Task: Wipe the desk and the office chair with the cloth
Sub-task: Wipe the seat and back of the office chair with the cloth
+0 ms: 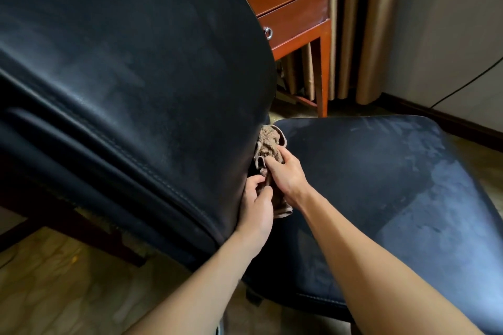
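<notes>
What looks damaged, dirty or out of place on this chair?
No tear or spill shows. The black seat has pale, streaky patches, mostly at the picture's right, and the backrest has fainter grey smears, perhaps dust or wiping marks.

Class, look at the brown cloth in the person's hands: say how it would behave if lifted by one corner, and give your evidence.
Probably floppy: the cloth bunches and folds between the left hand and the right hand. Likely light for its size, since it crumples so easily. Its fuzzy pile suggests it would drag rather than slide on the smooth backrest.
</notes>
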The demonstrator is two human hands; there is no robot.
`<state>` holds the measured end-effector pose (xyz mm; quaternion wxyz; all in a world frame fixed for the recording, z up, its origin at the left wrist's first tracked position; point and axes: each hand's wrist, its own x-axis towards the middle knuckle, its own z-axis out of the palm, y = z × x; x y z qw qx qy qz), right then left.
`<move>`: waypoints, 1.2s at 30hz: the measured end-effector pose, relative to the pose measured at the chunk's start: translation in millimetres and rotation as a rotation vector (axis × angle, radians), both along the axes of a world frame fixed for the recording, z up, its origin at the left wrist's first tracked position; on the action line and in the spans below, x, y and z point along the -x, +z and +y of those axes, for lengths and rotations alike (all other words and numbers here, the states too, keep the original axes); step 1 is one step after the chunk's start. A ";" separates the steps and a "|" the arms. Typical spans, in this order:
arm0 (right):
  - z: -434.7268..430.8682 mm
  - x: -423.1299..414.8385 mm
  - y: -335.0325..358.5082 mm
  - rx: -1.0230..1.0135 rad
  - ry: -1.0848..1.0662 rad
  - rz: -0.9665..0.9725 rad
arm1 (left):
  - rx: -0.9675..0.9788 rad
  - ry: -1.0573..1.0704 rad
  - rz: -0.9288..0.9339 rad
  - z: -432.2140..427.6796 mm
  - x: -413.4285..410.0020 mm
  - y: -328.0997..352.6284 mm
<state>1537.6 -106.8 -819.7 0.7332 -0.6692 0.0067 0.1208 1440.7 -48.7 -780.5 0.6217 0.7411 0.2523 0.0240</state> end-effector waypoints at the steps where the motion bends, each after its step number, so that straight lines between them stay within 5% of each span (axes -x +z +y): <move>1: -0.4 4.9 0.8 0.001 0.006 0.000 | -0.003 -0.028 0.014 1.8 3.0 1.9; 16: -1.7 80.0 1.5 0.090 0.091 0.022 | -0.284 -0.389 0.283 26.1 74.8 21.2; 27: -12.5 143.8 13.1 -0.016 0.148 0.066 | -0.542 -0.427 0.244 48.8 118.8 32.6; 36: -6.4 198.5 18.9 -0.155 0.130 0.142 | -0.542 -0.354 0.180 70.7 159.1 38.3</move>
